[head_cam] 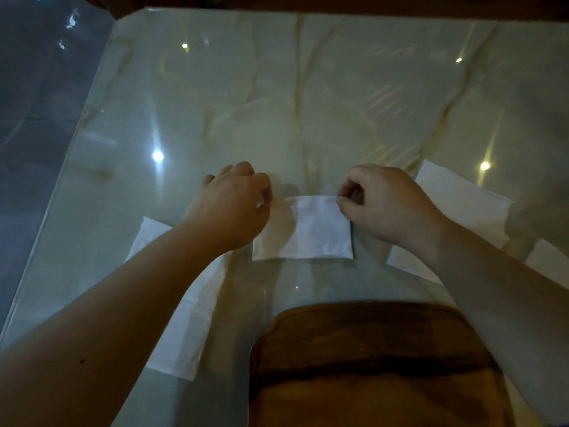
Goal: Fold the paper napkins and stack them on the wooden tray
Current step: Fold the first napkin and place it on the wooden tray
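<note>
A white paper napkin [308, 229] lies in the middle of the glossy table, folded into a small rectangle. My left hand [231, 204] pinches its far left corner. My right hand [388, 201] pinches its far right corner. Both hold the far edge slightly raised. A wooden tray [369, 349] sits close to me, below the napkin, with nothing on it. A long unfolded napkin [184, 328] lies under my left forearm. Another flat napkin [462, 195] lies to the right, partly behind my right hand.
The table top [308, 103] is pale, marbled and shiny, with lamp reflections. Its left edge [61, 167] runs diagonally, with dark tiled floor beyond. A further white napkin corner [548, 257] shows at the right border.
</note>
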Action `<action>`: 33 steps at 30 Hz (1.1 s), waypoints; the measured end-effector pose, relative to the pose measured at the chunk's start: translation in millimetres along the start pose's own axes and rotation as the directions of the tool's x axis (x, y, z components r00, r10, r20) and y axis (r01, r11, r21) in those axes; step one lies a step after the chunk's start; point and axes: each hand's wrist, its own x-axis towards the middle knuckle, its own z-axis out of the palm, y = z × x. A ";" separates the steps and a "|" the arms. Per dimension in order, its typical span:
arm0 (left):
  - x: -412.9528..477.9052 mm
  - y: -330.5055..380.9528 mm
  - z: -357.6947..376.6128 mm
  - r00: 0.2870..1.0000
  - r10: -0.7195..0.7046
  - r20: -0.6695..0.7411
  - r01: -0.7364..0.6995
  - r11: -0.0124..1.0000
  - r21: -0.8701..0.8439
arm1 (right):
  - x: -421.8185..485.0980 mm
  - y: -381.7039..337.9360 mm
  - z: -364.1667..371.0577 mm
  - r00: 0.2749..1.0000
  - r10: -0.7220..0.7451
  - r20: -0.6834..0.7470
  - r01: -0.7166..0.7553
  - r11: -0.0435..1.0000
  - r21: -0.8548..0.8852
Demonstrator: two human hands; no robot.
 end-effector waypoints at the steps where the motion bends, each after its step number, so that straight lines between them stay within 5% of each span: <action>1: -2.9 1.9 -2.6 1.000 -0.009 -0.010 0.008 0.997 -0.076 | -4.1 -1.9 -2.8 1.000 0.024 -0.018 -0.023 0.996 0.082; 4: -17.1 6.9 -13.7 0.995 -0.102 0.019 0.101 0.902 -0.420 | -19.9 -7.7 -11.3 0.991 0.110 -0.081 -0.066 0.902 0.426; 7: -38.1 20.5 -25.6 0.979 -0.180 0.094 0.176 0.527 -0.832 | -41.6 -9.5 -19.7 0.978 0.143 -0.154 -0.018 0.788 0.615; 10: -59.3 34.1 -31.3 0.976 -0.211 0.058 0.142 0.406 -0.903 | -66.6 -11.2 -26.5 0.964 0.177 -0.200 0.030 0.672 0.740; 13: -82.6 49.6 -29.3 0.969 -0.230 0.095 0.177 0.368 -0.913 | -95.5 -10.4 -27.9 0.953 0.229 -0.198 -0.011 0.680 0.733; 20: -137.1 84.7 -5.3 0.948 -0.162 0.272 0.315 0.571 -0.758 | -172.3 4.2 -11.2 0.947 0.313 -0.078 -0.193 0.745 0.639; 23: -151.0 92.2 6.1 0.949 -0.129 0.289 0.291 0.716 -0.635 | -195.3 8.4 -2.5 0.952 0.304 -0.045 -0.227 0.793 0.566; 33: -159.1 86.0 39.0 0.982 -0.042 0.183 0.110 0.917 -0.383 | -202.3 12.3 6.0 0.984 0.164 -0.061 -0.144 0.955 0.259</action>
